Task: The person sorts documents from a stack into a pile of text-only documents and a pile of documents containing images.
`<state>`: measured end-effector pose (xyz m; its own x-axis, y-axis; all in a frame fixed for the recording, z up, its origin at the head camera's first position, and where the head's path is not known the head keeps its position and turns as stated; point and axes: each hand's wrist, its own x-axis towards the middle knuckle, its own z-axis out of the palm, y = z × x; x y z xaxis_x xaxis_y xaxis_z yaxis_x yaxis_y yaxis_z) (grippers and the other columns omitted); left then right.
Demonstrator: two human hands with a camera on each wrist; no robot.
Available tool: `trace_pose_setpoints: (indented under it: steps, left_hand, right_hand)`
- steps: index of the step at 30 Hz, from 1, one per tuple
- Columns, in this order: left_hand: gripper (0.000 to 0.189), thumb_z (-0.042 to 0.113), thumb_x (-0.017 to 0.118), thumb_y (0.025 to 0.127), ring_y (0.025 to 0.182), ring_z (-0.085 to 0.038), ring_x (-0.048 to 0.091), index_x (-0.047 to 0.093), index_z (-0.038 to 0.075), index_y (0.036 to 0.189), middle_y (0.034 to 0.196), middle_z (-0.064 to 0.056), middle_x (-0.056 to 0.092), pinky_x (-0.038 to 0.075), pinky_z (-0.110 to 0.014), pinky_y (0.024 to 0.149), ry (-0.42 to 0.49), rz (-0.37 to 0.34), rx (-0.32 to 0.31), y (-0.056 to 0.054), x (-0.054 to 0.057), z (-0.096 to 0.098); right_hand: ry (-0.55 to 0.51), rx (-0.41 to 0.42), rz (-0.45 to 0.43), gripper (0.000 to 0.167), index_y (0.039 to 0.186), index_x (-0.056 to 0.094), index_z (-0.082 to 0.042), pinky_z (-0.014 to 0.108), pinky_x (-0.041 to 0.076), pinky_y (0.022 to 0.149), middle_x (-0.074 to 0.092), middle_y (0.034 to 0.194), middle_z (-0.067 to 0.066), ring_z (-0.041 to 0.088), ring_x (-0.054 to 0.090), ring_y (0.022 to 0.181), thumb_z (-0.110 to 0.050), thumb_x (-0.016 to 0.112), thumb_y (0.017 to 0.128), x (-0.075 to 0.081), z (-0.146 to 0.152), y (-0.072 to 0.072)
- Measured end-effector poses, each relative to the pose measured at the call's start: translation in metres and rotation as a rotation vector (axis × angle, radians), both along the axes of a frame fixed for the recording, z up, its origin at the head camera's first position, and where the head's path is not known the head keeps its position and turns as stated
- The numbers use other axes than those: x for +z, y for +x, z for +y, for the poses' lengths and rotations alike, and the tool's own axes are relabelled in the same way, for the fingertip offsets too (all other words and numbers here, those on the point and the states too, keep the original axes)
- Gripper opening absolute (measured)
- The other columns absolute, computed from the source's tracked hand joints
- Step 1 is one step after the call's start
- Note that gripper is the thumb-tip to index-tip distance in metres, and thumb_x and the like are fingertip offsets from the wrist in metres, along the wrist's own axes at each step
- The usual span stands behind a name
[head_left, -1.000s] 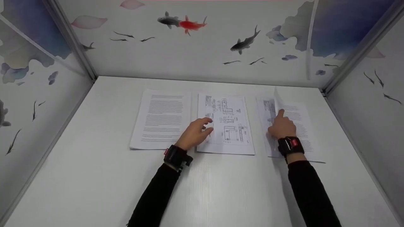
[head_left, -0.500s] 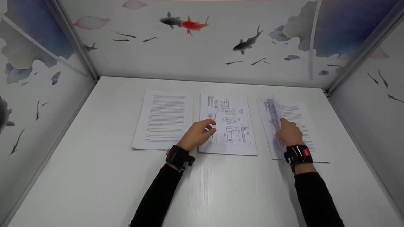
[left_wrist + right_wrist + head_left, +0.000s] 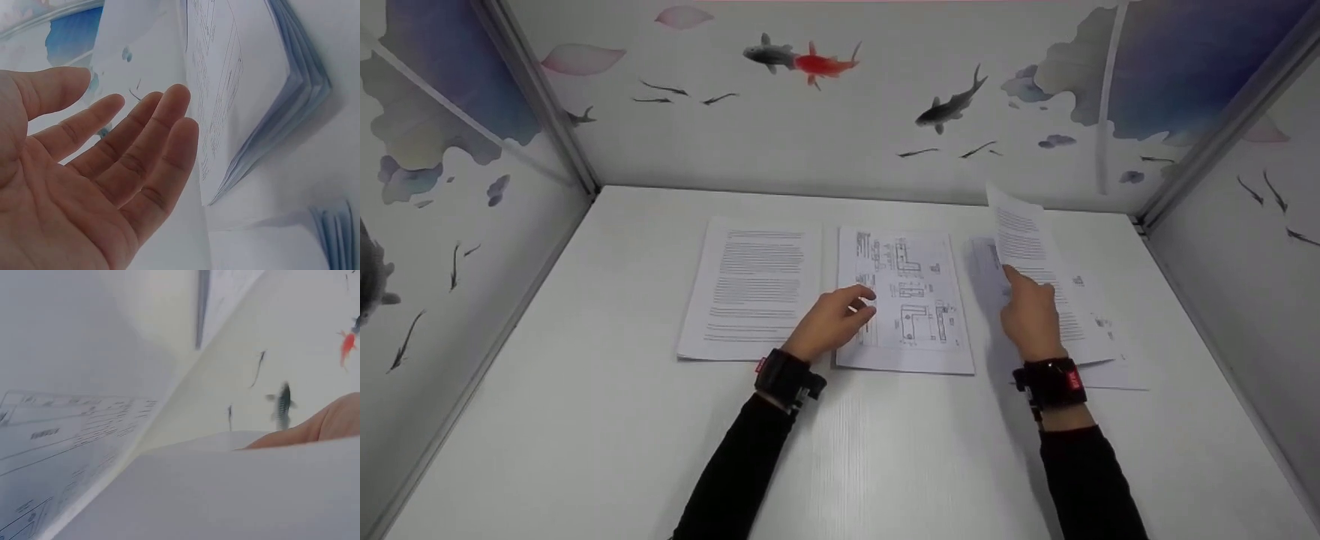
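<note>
My right hand [image 3: 1031, 315] pinches the left side of a printed sheet of paper [image 3: 1021, 229], lifted and bent over the right-hand paper stack [image 3: 1121, 375]. Lines of text show on the raised sheet, and parts of a drawing appear on the page beneath. In the right wrist view, white paper [image 3: 225, 495] hides most of that hand. My left hand [image 3: 829, 322], fingers loosely bent, hovers above the left side of the middle stack [image 3: 915, 356], whose top page carries a technical drawing. The left wrist view shows its palm [image 3: 73, 208] with nothing in it.
A third stack with a text page [image 3: 761, 262] lies on the left, beside the middle one. All three are on a white table [image 3: 840, 465]. White panels printed with fish [image 3: 825, 64] enclose the back and both sides.
The right hand has turned over a page of the right stack and now raises another sheet by its left side, its far end tilted up. The left hand has barely moved.
</note>
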<state>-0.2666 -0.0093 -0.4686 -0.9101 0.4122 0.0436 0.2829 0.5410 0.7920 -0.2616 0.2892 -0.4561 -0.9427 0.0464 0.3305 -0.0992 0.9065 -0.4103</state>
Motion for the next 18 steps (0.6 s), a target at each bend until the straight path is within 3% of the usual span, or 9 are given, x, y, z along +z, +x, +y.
trace_pose_setpoints:
  steps: [8,10,13,18]
  left_hand:
    - [0.031,0.039,0.043,0.092,0.082,-0.016,0.061,0.056,0.020,0.114,0.106,-0.005,0.061,0.046,-0.030,0.069,0.082,-0.025,-0.056,0.001,0.001,0.005]
    - [0.031,0.039,0.042,0.093,0.083,-0.015,0.061,0.056,0.021,0.114,0.107,-0.004,0.060,0.046,-0.030,0.071,0.116,-0.034,-0.071,0.002,0.003,0.006]
    - [0.031,0.040,0.042,0.093,0.087,-0.015,0.061,0.054,0.022,0.115,0.106,0.000,0.060,0.047,-0.029,0.072,0.176,-0.048,-0.084,0.002,0.004,0.007]
    - [0.043,0.045,0.044,0.090,0.096,-0.014,0.058,0.043,0.025,0.128,0.108,0.002,0.058,0.049,-0.029,0.073,0.339,-0.095,-0.068,0.007,0.013,0.009]
  right_hand:
    - [-0.024,0.051,0.153,0.063,0.127,0.048,-0.007,0.040,0.035,0.075,0.054,0.119,0.016,0.033,0.049,0.101,0.024,0.045,0.073,0.018,-0.047,0.011]
    - [-0.035,0.076,0.172,0.065,0.129,0.046,-0.009,0.038,0.035,0.081,0.053,0.120,0.015,0.030,0.050,0.105,0.025,0.045,0.073,0.020,-0.057,0.015]
    - [-0.057,0.102,0.181,0.069,0.131,0.043,-0.012,0.035,0.038,0.090,0.051,0.123,0.012,0.026,0.048,0.111,0.026,0.046,0.073,0.021,-0.072,0.021]
    - [-0.077,0.186,0.195,0.076,0.133,0.042,-0.015,0.034,0.041,0.089,0.047,0.128,0.009,0.025,0.049,0.111,0.028,0.048,0.070,0.023,-0.100,0.030]
